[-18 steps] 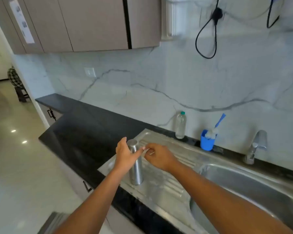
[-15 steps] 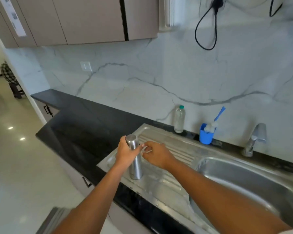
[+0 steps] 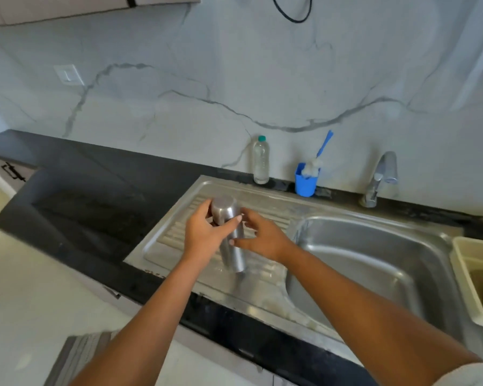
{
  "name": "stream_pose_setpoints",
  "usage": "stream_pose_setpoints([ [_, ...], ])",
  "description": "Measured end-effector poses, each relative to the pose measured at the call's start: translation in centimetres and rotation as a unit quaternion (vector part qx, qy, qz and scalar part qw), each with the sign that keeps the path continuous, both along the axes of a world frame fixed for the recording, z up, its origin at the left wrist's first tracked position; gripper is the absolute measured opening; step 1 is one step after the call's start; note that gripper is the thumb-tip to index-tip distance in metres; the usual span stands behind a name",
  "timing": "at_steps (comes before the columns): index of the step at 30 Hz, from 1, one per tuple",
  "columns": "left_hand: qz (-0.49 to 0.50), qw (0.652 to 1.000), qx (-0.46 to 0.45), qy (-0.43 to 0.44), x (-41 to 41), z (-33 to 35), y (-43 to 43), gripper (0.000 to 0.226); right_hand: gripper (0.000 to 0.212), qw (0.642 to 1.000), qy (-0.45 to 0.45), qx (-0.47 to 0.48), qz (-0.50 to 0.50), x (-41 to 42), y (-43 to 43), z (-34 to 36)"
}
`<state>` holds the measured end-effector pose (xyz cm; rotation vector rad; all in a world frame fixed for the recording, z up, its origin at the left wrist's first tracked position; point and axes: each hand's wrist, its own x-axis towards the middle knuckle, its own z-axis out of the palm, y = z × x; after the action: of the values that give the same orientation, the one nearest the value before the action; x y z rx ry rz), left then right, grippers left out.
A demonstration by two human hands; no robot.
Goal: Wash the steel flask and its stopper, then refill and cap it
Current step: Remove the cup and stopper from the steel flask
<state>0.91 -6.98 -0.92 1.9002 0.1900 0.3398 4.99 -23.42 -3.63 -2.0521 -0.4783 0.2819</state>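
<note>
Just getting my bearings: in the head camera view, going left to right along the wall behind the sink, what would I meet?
Wall switch → clear plastic bottle → blue cup holding a brush → tap.

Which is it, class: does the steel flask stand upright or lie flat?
Upright, leaning slightly: the steel flask has its base down on the draining board, left hand gripping its top.
</note>
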Motion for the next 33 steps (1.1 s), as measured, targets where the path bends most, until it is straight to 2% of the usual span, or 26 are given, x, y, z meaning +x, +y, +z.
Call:
stream_pose_setpoints([
  [4, -0.063, 0.992, -0.112, -0.007, 1.3, 0.3, -6.4, 0.041, 0.084, 0.998, -0.004, 0.023, -0.056, -0.7, -6.7, 0.3],
  [7, -0.122, 0.977, -0.172, -0.015, 2.5, -0.8, -11.9, 0.046, 0.077, 0.993, -0.024, 0.029, -0.115, -1.2, -12.5, -0.2],
  [12, -0.267, 0.950, -0.165, -0.005, 3.7, -4.4, -19.3, 0.056, 0.068, 0.974, -0.064, 0.073, -0.207, -3.0, -19.8, -4.0],
  [18, -0.374, 0.911, -0.166, 0.050, 4.6, -9.1, -23.2, 0.067, 0.060, 0.963, -0.097, 0.093, -0.235, -4.6, -23.0, -9.4],
  [21, -0.422, 0.890, -0.169, 0.043, 5.5, -9.8, -23.2, 0.072, 0.062, 0.962, -0.105, 0.095, -0.235, -4.8, -23.0, -11.0],
  [24, -0.428, 0.892, -0.147, 0.015, 5.6, -10.0, -23.2, 0.056, 0.059, 0.959, -0.125, 0.084, -0.242, -4.9, -22.5, -11.7],
  [29, -0.354, 0.919, -0.172, -0.016, 3.9, -10.8, -23.9, 0.067, 0.053, 0.947, -0.162, 0.061, -0.271, -5.4, -21.2, -12.0],
  [33, -0.312, 0.934, -0.169, -0.033, 2.3, -11.0, -24.9, 0.044, 0.049, 0.938, -0.175, 0.035, -0.298, -6.1, -20.9, -12.2],
])
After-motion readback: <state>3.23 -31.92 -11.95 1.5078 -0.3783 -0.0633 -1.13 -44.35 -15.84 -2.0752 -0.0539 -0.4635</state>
